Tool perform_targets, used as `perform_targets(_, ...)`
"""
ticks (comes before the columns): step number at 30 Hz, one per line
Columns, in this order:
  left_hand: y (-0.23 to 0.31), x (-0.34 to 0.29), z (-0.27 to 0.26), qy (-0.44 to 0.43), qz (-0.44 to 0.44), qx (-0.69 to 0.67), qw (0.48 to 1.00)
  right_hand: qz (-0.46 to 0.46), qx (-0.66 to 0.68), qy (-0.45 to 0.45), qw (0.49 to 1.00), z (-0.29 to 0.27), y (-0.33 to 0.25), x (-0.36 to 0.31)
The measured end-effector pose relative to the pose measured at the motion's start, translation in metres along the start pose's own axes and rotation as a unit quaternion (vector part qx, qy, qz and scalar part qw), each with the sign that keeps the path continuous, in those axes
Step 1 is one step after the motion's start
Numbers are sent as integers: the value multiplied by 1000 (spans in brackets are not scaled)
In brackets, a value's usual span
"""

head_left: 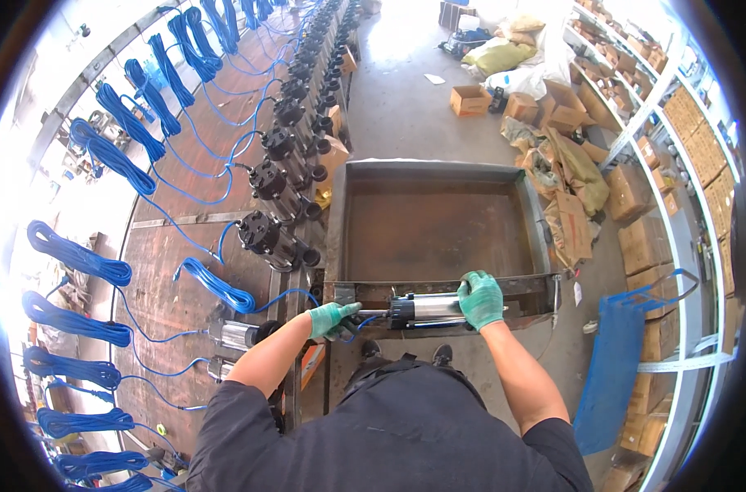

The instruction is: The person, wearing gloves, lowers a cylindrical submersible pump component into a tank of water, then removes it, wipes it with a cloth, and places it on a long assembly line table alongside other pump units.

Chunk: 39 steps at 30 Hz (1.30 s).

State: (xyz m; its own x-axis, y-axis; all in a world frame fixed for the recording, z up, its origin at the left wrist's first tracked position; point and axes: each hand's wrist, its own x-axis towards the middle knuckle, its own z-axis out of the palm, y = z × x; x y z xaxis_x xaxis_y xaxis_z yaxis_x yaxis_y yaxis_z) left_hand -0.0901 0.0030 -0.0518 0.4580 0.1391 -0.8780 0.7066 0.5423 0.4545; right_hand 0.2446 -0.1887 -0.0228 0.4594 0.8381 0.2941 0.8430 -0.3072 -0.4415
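Observation:
A silver submersible pump with a black end cap lies sideways in front of me, at the near side of a metal tank. My right hand, in a green glove, is closed over the right part of its steel body. At the black left end, my gloved left hand closes on a dark rod-like piece that reaches toward the pump; its exact kind is hard to make out. A blue cable runs from near my left hand to a coiled bundle on the bench at left.
The rectangular metal tank holds brownish liquid. Upright pumps line the rusty bench at left, with several blue cable coils beyond. Cartons, sacks, a blue panel and loaded shelves stand right.

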Motion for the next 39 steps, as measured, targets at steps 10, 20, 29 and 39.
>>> perform_targets(10, -39, 43, -2, 127, 300, 223, 919, 5, -1, 1, 1000, 1, 1, 0)
perform_targets(20, 12, 8, 13, 164, 264, 496, 811, -4, 17, 13, 1000, -3, 1, 0)
perform_targets(29, -60, 58, 12, 378, 474, 359, 710, 19, -12, -51, 998, 0, -4, 2)
perform_targets(39, -80, -11, 41, 407, 337, 193, 826, 381, -104, 155, 905, -46, 228, -95)
